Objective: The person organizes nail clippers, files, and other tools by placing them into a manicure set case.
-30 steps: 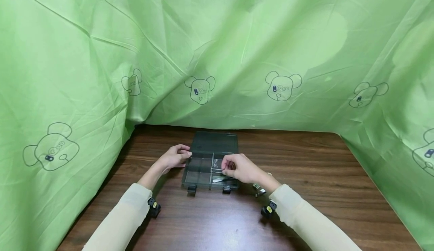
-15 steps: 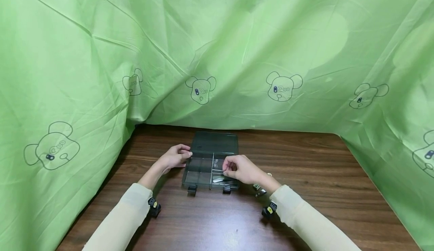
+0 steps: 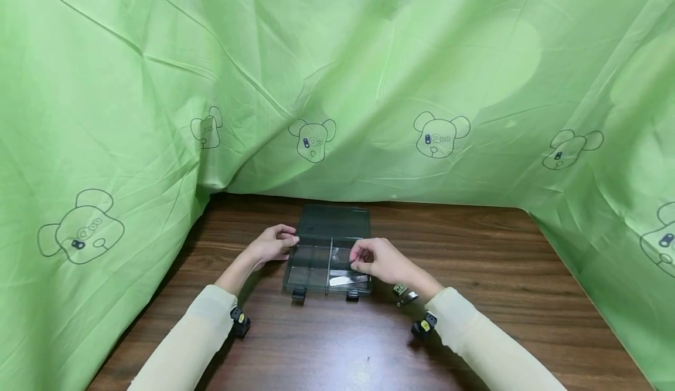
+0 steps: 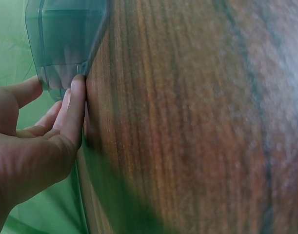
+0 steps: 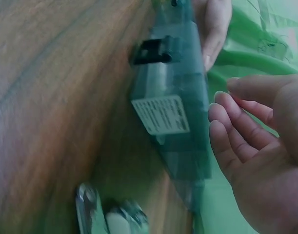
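A transparent grey divided plastic box (image 3: 311, 276) lies on the table with its lid (image 3: 337, 222) folded back. My left hand (image 3: 269, 244) holds its left side; in the left wrist view the thumb lies at the top edge and the fingers at the lower edge. Over the right compartments hovers my right hand (image 3: 382, 259), with fingers loosely bent and nothing visible between the fingertips in the right wrist view. A flat, silvery strip-like thing (image 3: 348, 280) lies in the front right compartment. Behind it, small thin pale pieces (image 3: 335, 254) show in another compartment.
Right of the box lie a shiny metal piece like nail clippers (image 3: 407, 299) and a small green-and-white patterned item (image 3: 399, 289). Black latches (image 3: 299, 295) stick out at the box's front. A green cloth (image 3: 369, 162) closes off the table's back and sides.
My right hand has shifted slightly right and up over the box. The silvery strip in the front right compartment now shows more brightly. The left hand has stayed put.
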The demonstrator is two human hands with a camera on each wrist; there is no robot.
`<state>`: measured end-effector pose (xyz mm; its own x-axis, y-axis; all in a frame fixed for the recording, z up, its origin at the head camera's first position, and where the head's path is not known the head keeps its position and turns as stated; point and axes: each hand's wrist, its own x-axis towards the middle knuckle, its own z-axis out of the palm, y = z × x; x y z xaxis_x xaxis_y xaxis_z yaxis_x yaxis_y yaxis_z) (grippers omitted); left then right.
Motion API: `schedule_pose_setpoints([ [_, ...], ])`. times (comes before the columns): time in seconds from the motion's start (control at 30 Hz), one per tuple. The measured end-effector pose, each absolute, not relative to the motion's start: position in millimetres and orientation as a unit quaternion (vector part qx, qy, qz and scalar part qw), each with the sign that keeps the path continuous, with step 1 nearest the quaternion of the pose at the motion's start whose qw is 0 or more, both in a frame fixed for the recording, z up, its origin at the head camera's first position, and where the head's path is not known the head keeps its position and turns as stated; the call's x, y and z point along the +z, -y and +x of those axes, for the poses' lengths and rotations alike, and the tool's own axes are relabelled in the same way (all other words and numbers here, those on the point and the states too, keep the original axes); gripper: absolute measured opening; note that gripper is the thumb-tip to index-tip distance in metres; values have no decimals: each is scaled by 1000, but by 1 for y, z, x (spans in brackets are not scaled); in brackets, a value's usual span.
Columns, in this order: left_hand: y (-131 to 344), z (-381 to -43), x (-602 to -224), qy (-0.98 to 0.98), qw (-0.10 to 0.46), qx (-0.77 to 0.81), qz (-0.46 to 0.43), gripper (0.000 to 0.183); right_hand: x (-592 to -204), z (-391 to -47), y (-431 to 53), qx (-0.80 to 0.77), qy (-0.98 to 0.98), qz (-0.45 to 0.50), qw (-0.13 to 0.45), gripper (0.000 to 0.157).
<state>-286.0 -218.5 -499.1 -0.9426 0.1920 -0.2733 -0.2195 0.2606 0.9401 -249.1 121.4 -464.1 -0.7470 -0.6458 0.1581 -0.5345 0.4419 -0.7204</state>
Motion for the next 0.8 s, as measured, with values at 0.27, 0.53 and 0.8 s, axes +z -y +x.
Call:
schedule_pose_setpoints([
  [0.27, 218, -286, -500, -777, 174, 605, -7, 46, -457, -254, -152, -392, -850, -348, 47, 9],
  [0.53, 220, -287, -500, -778, 174, 604, -7, 46, -466, -254, -188, -367, -866, -338, 45, 10],
  [0.8, 222, -287, -502, -776, 176, 606, -1, 47, -481, -247, -223, -332, -883, -331, 30, 13],
])
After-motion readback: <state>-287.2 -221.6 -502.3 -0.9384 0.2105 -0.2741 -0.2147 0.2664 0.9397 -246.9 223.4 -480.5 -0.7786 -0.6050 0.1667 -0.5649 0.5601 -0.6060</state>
